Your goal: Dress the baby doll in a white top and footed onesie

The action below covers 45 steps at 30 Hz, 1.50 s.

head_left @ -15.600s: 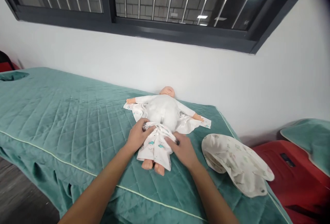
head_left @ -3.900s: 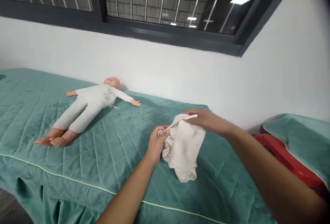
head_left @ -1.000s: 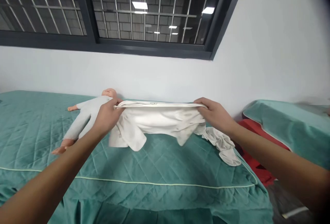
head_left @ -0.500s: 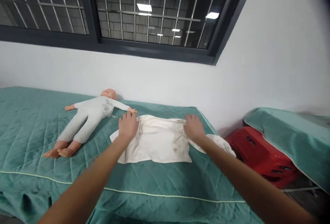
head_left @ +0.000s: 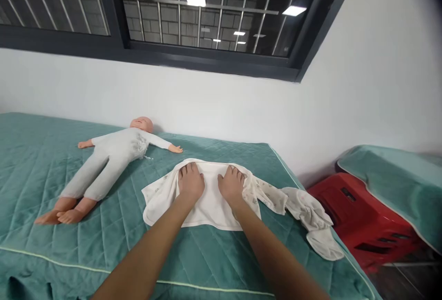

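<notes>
A white baby shirt lies spread on the bed, with a small print showing on its sleeve at the right. My left hand rests palm down on its upper left part, fingers laid out over the cloth. On the upper right part rests my right hand, also palm down with fingers stretched. The two hands are a short way apart, and bare white cloth shows between them. Just right of the sleeve lies a crumpled whitish cloth garment; its kind is unclear.
A baby doll in a pale suit lies on its back at the left. The green quilted bedspread runs up to the white wall below a barred window. Red plastic stools and another green-covered surface stand at the right.
My hands have moved inward from the shirt's upper corners onto its middle. The shirt now lies spread differently, its printed sleeve showing. The view has shifted slightly, revealing more of the crumpled garment.
</notes>
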### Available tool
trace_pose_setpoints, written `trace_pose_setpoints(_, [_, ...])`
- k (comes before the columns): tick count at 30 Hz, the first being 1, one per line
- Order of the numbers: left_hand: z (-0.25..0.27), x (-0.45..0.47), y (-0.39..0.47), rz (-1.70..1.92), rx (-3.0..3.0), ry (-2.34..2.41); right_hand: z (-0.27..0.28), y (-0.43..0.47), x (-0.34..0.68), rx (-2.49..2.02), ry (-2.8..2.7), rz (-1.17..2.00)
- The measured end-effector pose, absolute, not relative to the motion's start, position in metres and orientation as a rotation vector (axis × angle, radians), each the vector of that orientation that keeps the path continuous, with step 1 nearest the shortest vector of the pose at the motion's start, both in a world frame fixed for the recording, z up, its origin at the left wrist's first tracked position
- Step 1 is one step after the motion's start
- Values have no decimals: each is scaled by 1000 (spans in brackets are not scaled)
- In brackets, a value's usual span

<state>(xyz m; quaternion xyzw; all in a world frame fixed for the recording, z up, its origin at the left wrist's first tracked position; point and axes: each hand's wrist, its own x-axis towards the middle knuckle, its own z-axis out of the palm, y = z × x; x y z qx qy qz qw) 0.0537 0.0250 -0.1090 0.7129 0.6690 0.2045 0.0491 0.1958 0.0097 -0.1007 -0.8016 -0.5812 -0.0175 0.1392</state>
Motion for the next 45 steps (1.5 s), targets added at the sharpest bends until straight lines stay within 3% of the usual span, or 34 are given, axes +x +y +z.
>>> trace_pose_setpoints(5, [-108,67,39,738,2115,2054,-104,17,198,-2327,-1542,-114])
trace_pose_setpoints(17, [-127,69,104,545,2344,1838,-110,57,239,-2375,-1695,-147])
trace_pose_setpoints(28, [-133,73,109,479,2283,1850,-117,72,247,-2401,-1902,203])
trace_pose_setpoints(45, [-126,76,95,581,2082,2089,-116,78,256,-2265,-2013,147])
